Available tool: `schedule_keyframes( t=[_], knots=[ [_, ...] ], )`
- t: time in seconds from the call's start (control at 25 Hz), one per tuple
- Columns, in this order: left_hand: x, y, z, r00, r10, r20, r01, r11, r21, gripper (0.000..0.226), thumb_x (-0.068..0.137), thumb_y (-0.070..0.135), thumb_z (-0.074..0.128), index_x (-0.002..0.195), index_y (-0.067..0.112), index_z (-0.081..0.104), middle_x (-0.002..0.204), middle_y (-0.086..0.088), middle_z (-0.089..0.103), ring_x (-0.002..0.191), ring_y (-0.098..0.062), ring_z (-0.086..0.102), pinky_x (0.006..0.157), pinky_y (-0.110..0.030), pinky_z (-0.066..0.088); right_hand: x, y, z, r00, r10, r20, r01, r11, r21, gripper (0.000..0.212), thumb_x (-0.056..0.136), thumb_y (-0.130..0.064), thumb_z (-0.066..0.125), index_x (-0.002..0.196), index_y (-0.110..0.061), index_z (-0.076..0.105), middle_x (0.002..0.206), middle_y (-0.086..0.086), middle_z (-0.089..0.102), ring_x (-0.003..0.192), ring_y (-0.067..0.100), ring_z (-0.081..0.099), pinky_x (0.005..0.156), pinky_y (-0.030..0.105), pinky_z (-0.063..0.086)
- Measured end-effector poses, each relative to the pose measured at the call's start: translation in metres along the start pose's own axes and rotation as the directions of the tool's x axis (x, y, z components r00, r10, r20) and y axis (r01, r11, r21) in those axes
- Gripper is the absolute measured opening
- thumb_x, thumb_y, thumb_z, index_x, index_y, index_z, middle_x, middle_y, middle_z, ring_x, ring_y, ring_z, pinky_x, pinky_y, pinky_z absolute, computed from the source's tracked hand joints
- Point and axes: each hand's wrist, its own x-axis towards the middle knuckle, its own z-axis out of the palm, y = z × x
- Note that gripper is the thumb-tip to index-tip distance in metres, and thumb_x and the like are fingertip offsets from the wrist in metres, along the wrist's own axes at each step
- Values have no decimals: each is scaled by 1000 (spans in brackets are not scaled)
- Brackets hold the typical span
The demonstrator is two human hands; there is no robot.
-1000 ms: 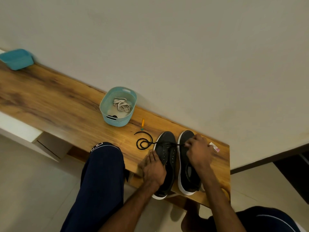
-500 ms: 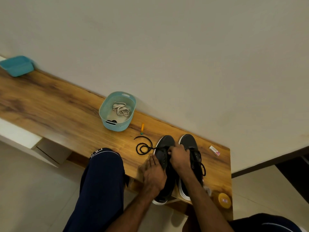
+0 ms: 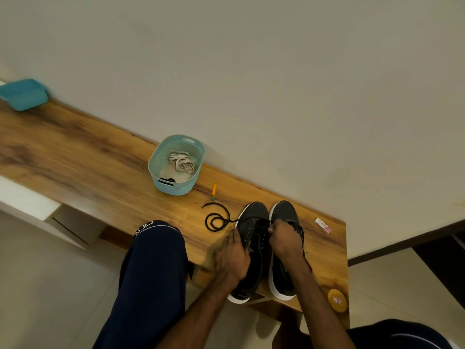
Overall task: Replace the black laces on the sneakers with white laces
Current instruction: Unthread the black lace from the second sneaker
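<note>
Two black sneakers with white soles stand side by side on the wooden bench, the left sneaker (image 3: pixel 253 222) and the right sneaker (image 3: pixel 285 212). My left hand (image 3: pixel 232 255) grips the left sneaker's side. My right hand (image 3: pixel 285 239) pinches the black lace (image 3: pixel 217 220) above the left sneaker's eyelets. One end of that lace lies coiled on the wood to the left; the other trails over my right wrist. White laces (image 3: pixel 181 161) lie bundled in a light blue basket (image 3: pixel 161 182) further back.
An orange marker (image 3: pixel 214 190) lies between basket and sneakers. A small pink-and-white eraser (image 3: pixel 322 225) sits right of the sneakers, a round yellow tin (image 3: pixel 337 299) at the bench's near right corner. A teal tray (image 3: pixel 24 94) is far left. My knee (image 3: pixel 156 238) is left of the sneakers.
My right hand moved from the right sneaker's toe to the left sneaker's eyelets and stays there, the lace now draped over its wrist. My left hand stays on the left sneaker.
</note>
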Motion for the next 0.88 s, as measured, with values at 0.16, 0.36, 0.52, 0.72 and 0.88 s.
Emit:
schedule_keyframes(
  t=[0.16, 0.36, 0.52, 0.72, 0.88],
  knots=[
    [2, -1, 2, 1000, 11, 21, -11, 1000, 14, 70, 102, 43, 37, 158, 13, 8, 164, -4, 20, 146, -21, 30, 115, -47, 32, 8, -9, 7, 993, -115, 36, 114, 993, 26, 31, 97, -30, 59, 127, -20, 60, 127, 4, 51, 123, 26, 44, 101, 49, 42],
    [2, -2, 4, 1000, 30, -6, -30, 999, -26, 68, 102, 43, 36, 158, 18, 5, 164, -1, 18, 147, -19, 28, 115, -49, 32, 15, -23, 16, 990, -140, 29, 141, 990, -9, 17, 96, -21, 55, 105, -21, 70, 116, 3, 54, 110, 27, 54, 92, 49, 47],
    [2, -3, 4, 997, 64, -36, -63, 998, 33, 67, 102, 36, 39, 158, 22, 6, 164, 1, 19, 145, -18, 30, 111, -43, 38, 15, -14, 11, 989, 147, -15, -131, 920, 369, 19, 92, -16, 61, 83, -8, 75, 86, 8, 74, 79, 23, 68, 77, 36, 57],
    [3, -3, 5, 997, 67, 23, -67, 998, 4, 70, 102, 49, 32, 158, 20, 2, 166, -1, 6, 149, -20, 20, 115, -48, 33, 18, -8, -6, 985, 171, 10, -153, 854, 498, 13, 94, -15, 60, 86, -11, 70, 82, 8, 73, 80, 22, 70, 81, 38, 56],
    [-9, 13, -13, 982, 146, -121, -163, 977, -139, 83, 92, 70, 15, 157, 19, 15, 165, -2, 13, 151, -19, 16, 118, -47, 28, -2, -19, -28, 991, 78, -107, 10, 758, 653, 11, 94, -22, 64, 92, -15, 73, 88, -2, 70, 84, 12, 64, 74, 29, 47]
  ],
)
